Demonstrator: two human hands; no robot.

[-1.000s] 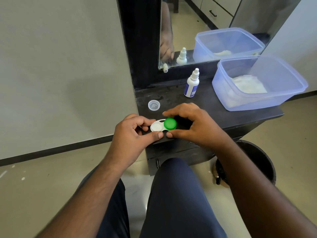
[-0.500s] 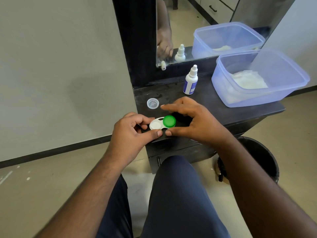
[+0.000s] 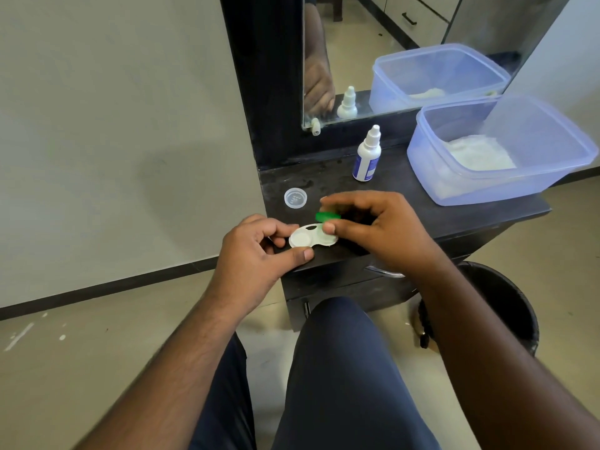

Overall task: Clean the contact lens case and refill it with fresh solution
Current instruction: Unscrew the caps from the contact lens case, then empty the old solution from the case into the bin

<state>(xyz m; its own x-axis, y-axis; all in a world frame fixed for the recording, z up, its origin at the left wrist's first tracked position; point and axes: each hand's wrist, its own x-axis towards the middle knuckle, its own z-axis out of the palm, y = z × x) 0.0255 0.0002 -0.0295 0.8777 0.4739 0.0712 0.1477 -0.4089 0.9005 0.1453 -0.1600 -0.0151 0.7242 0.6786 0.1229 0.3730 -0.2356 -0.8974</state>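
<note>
Head view: green cap [image 3: 328, 216], seated on the case half a second ago, now lifted off in right hand [image 3: 373, 228] grip; left hand [image 3: 256, 251] pinches contact lens case [image 3: 308, 238] at surface [image 3: 406, 206] edge, wells exposed for cleaning.

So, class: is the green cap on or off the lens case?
Off: the right hand holds the green cap above the lens case.
</note>
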